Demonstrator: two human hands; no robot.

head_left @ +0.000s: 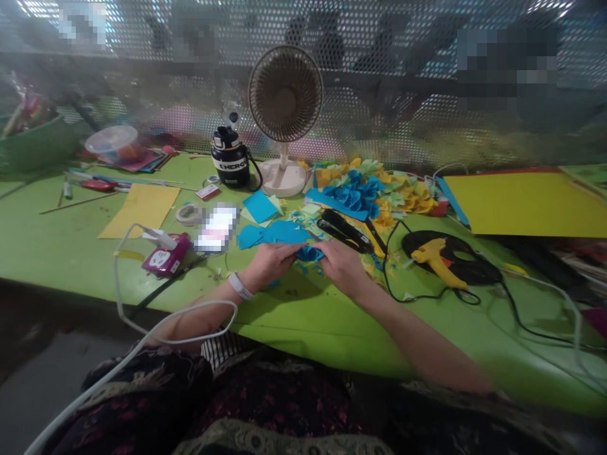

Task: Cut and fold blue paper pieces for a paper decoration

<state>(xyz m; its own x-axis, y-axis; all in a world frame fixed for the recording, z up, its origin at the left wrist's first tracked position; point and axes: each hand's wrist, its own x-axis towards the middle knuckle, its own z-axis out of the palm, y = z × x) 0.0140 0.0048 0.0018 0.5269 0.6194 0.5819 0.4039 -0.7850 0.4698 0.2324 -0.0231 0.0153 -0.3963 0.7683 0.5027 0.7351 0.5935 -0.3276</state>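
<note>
Both of my hands meet over the green table (303,316), pinching a small folded piece of blue paper (310,253) between them. My left hand (270,260), with a white band at its wrist, holds the paper's left side with closed fingers. My right hand (340,264) grips the right side, fingers curled over it. More cut blue paper (272,234) lies flat just behind my hands. A black stapler (344,230) rests right behind my right hand.
A yellow glue gun (434,259) lies on a black mat at the right, its cable looping across the table. Folded blue, yellow and green paper flowers (374,189), a desk fan (285,114), a black jug (231,161), yellow sheets (526,202) and a pink socket (165,258) surround me.
</note>
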